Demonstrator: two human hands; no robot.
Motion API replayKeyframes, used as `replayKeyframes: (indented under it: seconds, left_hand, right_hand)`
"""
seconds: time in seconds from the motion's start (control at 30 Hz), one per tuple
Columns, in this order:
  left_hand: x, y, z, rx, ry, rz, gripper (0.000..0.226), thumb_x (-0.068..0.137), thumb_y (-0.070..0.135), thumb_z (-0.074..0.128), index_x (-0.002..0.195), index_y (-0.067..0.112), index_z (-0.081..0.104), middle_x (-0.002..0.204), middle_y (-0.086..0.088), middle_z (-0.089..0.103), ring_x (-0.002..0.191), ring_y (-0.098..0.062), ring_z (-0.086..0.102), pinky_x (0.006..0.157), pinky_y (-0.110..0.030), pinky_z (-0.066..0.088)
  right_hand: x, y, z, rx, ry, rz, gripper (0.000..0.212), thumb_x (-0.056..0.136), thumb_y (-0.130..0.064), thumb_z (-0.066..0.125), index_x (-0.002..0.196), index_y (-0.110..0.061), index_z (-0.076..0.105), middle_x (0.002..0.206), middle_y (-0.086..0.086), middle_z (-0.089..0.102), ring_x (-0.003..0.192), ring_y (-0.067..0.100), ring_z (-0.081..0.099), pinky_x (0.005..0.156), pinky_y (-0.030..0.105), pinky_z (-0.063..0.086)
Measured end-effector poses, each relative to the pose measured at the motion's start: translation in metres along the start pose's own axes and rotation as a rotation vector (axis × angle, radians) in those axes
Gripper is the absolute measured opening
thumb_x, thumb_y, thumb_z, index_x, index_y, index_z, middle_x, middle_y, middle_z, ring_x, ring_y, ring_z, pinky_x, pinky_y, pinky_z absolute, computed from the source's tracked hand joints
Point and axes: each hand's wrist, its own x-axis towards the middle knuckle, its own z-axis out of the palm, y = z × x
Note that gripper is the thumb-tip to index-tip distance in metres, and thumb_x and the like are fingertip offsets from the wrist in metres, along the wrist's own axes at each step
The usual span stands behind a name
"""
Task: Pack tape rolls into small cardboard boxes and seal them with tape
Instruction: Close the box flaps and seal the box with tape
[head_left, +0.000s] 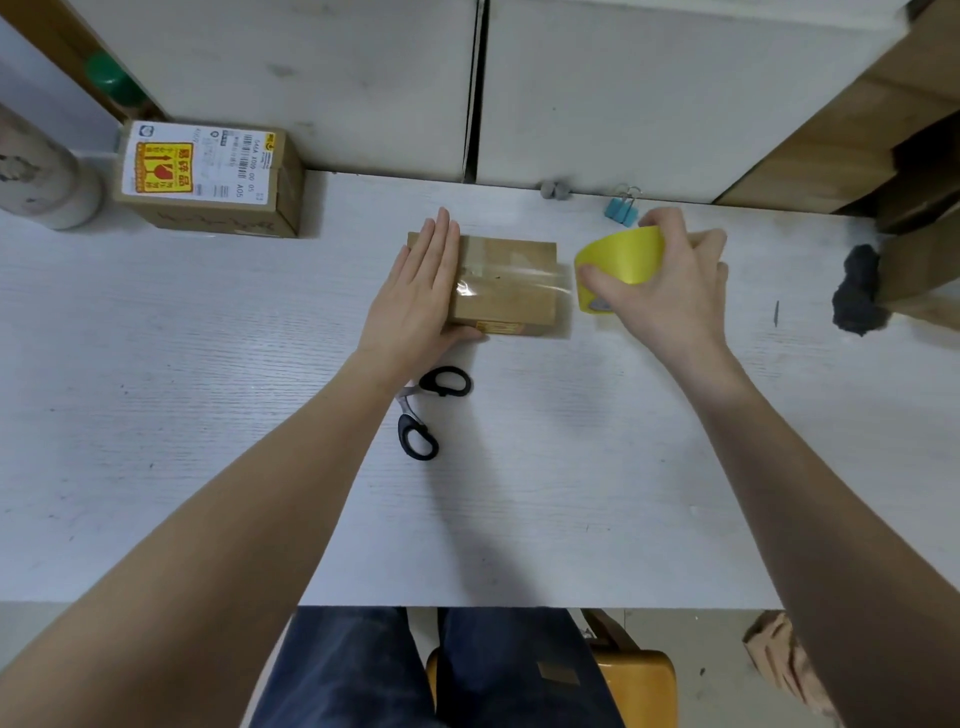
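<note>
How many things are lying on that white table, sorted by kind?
Cardboard boxes: 2, a small box being taped and a labelled box
Tape rolls: 1, yellow roll
Scissors: 1
Blue binder clips: 2
Total: 6

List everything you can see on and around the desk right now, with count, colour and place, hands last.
small cardboard box: 1, brown, desk centre, clear tape strip across its top
tape roll: 1, yellow, just right of that box
scissors: 1, black handles, on the desk near of the box
labelled box: 1, brown with white and yellow label, back left
binder clips: blue, count unclear, back edge
dark lump: 1, black, far right
desk: 1, white
left hand: flat, pressing the box's left end
right hand: grips the tape roll
</note>
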Motion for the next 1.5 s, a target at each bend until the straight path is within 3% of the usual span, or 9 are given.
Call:
replayKeyframes:
  seconds: [0.1,0.5,0.67,0.8,0.87,0.97,1.07,1.33,1.5]
  left_hand:
    - [0.0,0.001,0.0,0.012,0.001,0.002,0.112,0.078,0.061,0.061,0.15,0.001,-0.001,0.159,-0.015,-0.003,0.147,-0.026,-0.002,0.117,-0.035,0.002]
    - [0.001,0.001,0.004,0.096,0.009,-0.01,0.105,0.08,0.049,0.069,0.151,0.005,0.004,0.159,-0.014,0.001,0.147,-0.027,0.003,0.117,-0.036,0.007]
    - [0.001,-0.001,0.004,0.087,-0.008,0.041,0.097,0.077,0.045,0.071,0.152,0.029,0.012,0.158,-0.02,-0.002,0.146,-0.034,0.004,0.116,-0.044,0.014]
    - [0.002,0.001,0.002,0.135,-0.028,0.054,0.096,0.076,0.058,0.066,0.151,0.033,0.014,0.157,-0.023,-0.001,0.146,-0.036,0.004,0.116,-0.048,0.012]
    - [0.001,0.004,-0.003,0.19,-0.049,0.036,0.099,0.074,0.072,0.054,0.152,0.031,0.008,0.158,-0.02,-0.003,0.147,-0.033,0.002,0.116,-0.047,0.003]
    - [-0.002,0.018,-0.006,0.17,-0.023,0.04,0.108,0.071,0.079,0.039,0.153,0.016,0.006,0.159,-0.014,-0.003,0.147,-0.025,-0.002,0.116,-0.043,-0.005]
    - [-0.003,0.043,0.002,0.054,-0.047,0.045,0.111,0.075,0.075,0.039,0.151,0.005,0.001,0.159,-0.01,-0.006,0.147,-0.019,-0.007,0.117,-0.035,-0.003]
    - [0.002,0.058,0.004,-0.025,-0.085,0.009,0.108,0.077,0.071,0.046,0.152,0.007,0.0,0.159,-0.009,-0.01,0.147,-0.022,-0.007,0.117,-0.037,-0.002]
    - [0.009,0.077,0.014,-0.011,-0.108,0.076,0.108,0.079,0.067,0.051,0.151,0.009,-0.006,0.159,-0.005,-0.01,0.146,-0.019,-0.012,0.118,-0.033,-0.004]
  right_hand:
    - [0.004,0.004,0.008,-0.031,0.053,-0.006,0.066,0.068,-0.051,0.071,0.124,-0.026,0.045,0.125,0.012,0.036,0.108,0.037,0.041,0.092,0.04,0.039]
    - [0.01,0.02,0.039,-0.298,0.152,-0.077,0.068,0.072,-0.054,0.068,0.13,-0.025,0.045,0.131,0.016,0.036,0.105,0.036,0.042,0.083,0.039,0.036]
    - [0.009,0.019,0.048,-0.334,0.153,-0.059,0.065,0.074,-0.052,0.067,0.128,-0.024,0.045,0.13,0.017,0.037,0.103,0.037,0.042,0.082,0.039,0.035]
    - [0.01,0.012,0.053,-0.368,0.158,-0.068,0.063,0.073,-0.053,0.067,0.124,-0.023,0.046,0.127,0.017,0.039,0.1,0.037,0.043,0.079,0.04,0.034]
    - [0.01,0.009,0.053,-0.374,0.145,-0.072,0.064,0.073,-0.053,0.068,0.125,-0.023,0.046,0.126,0.017,0.039,0.101,0.037,0.043,0.08,0.04,0.035]
    - [0.009,0.01,0.053,-0.373,0.142,-0.063,0.064,0.073,-0.054,0.067,0.124,-0.023,0.046,0.124,0.017,0.04,0.099,0.036,0.043,0.078,0.039,0.034]
    - [0.008,0.01,0.052,-0.368,0.15,-0.054,0.063,0.072,-0.055,0.066,0.123,-0.023,0.047,0.123,0.017,0.04,0.098,0.036,0.043,0.077,0.038,0.034]
    - [0.009,0.007,0.051,-0.395,0.122,-0.052,0.064,0.073,-0.055,0.067,0.125,-0.024,0.045,0.127,0.016,0.039,0.101,0.035,0.043,0.08,0.038,0.034]
    - [0.011,0.009,0.053,-0.407,0.131,-0.059,0.067,0.073,-0.058,0.066,0.127,-0.024,0.045,0.128,0.017,0.04,0.1,0.035,0.044,0.08,0.038,0.035]
